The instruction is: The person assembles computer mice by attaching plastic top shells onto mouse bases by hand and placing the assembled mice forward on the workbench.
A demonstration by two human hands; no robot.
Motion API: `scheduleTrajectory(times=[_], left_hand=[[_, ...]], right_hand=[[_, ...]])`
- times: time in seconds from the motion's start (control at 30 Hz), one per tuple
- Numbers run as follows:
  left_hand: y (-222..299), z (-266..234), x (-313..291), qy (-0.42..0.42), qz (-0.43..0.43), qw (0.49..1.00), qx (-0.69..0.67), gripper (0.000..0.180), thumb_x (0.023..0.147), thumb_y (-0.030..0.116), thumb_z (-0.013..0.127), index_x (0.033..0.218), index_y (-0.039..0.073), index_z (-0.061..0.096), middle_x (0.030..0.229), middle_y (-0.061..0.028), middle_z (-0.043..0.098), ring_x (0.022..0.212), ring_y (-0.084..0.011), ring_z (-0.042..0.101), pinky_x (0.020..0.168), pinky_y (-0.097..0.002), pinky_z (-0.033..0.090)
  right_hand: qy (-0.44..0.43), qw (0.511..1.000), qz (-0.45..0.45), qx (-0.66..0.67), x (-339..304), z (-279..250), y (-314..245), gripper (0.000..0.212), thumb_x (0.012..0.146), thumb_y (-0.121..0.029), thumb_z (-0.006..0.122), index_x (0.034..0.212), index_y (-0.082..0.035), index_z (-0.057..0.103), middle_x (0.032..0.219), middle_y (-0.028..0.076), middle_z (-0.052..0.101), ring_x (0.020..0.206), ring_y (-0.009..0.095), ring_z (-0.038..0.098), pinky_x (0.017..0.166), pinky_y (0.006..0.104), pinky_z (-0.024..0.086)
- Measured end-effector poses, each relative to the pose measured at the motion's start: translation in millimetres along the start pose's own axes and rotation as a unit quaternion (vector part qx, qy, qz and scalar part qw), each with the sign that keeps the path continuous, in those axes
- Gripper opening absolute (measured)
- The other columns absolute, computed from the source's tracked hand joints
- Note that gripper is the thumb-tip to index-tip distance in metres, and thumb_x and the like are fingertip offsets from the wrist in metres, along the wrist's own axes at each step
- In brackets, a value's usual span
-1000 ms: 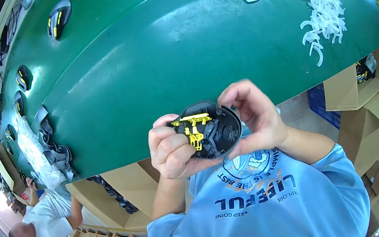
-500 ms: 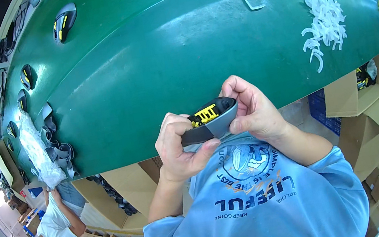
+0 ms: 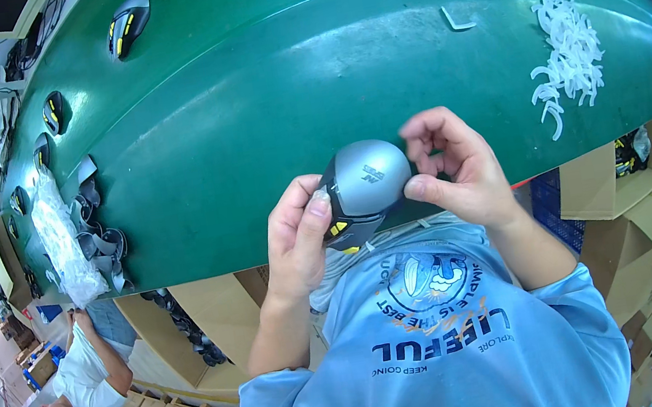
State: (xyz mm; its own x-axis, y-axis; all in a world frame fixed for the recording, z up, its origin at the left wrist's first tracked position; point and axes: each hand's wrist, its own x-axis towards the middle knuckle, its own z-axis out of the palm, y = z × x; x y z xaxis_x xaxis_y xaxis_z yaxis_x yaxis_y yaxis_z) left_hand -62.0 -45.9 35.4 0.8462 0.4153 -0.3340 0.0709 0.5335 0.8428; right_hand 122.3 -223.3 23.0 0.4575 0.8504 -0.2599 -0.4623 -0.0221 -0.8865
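Observation:
In front of my chest my left hand (image 3: pixel 298 229) holds a computer mouse (image 3: pixel 373 177) with its smooth silver-grey back turned up. Its side is black with yellow parts, and my left thumb presses on that side. Close by the mouse's right edge is my right hand (image 3: pixel 457 170), fingers partly curled and apart, with nothing seen between them. My right thumb tip is right at the mouse's edge; whether it touches cannot be made out. Both hands are over the near edge of the green table (image 3: pixel 264 136).
White curved plastic strips (image 3: pixel 570 50) lie heaped at right, with one loose strip (image 3: pixel 457 19). A similar mouse (image 3: pixel 129 27) sits far left. Grey curved pieces (image 3: pixel 98 244) lie beside a clear plastic bag (image 3: pixel 58 237). Cardboard boxes (image 3: pixel 595 178) stand below the table; another person (image 3: pixel 86 382) is at left.
The mouse has turned so its grey back shows instead of its open inside with yellow parts. My right hand has let go of its end and moved slightly right.

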Motion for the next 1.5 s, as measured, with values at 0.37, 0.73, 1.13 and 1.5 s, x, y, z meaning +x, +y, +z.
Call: scheduleTrajectory(times=[0.37, 0.73, 1.13, 1.5], left_hand=[[5, -6, -5, -0.027, 0.067, 0.97, 0.233, 0.03, 0.1, 0.019, 0.078, 0.115, -0.004, 0.066, 0.096, -0.0069, 0.069, 0.079, -0.0089, 0.061, 0.068, -0.027, 0.05], [3, 7, 0, -0.002, 0.242, 0.871, 0.428, 0.036, 0.091, 0.017, 0.083, 0.114, -0.002, 0.064, 0.094, -0.0158, 0.068, 0.077, -0.0281, 0.067, 0.066, -0.0383, 0.053], [26, 7, 39, 0.058, 0.116, 0.913, 0.387, 0.027, 0.099, 0.017, 0.078, 0.111, -0.005, 0.069, 0.093, -0.0181, 0.073, 0.076, -0.0333, 0.075, 0.071, -0.0402, 0.059], [31, -17, 58, -0.024, 0.277, 0.707, 0.651, 0.071, 0.082, 0.037, 0.093, 0.141, 0.006, 0.069, 0.144, -0.0178, 0.06, 0.132, -0.0428, 0.051, 0.113, -0.0532, 0.043]], right_hand=[[-0.146, 0.982, -0.111, -0.038, 2, -21, 36, 0.017, 0.101, -0.003, 0.079, 0.114, 0.004, 0.07, 0.106, 0.006, 0.07, 0.091, 0.009, 0.067, 0.076, 0.0259, 0.057], [0.004, 0.877, -0.27, -0.398, 4, 7, -7, 0.08, 0.07, -0.038, 0.104, 0.133, -0.001, 0.072, 0.123, 0.015, 0.071, 0.099, 0.027, 0.072, 0.084, 0.0347, 0.063], [0.022, 0.867, -0.275, -0.415, 25, -7, -26, 0.062, 0.074, -0.025, 0.099, 0.125, 0.0, 0.075, 0.115, 0.016, 0.076, 0.099, 0.027, 0.077, 0.082, 0.0362, 0.066], [0.012, 0.861, -0.247, -0.444, 55, -7, -37, 0.058, 0.08, -0.035, 0.097, 0.128, -0.008, 0.079, 0.101, 0.011, 0.072, 0.086, 0.025, 0.074, 0.072, 0.0352, 0.065]])
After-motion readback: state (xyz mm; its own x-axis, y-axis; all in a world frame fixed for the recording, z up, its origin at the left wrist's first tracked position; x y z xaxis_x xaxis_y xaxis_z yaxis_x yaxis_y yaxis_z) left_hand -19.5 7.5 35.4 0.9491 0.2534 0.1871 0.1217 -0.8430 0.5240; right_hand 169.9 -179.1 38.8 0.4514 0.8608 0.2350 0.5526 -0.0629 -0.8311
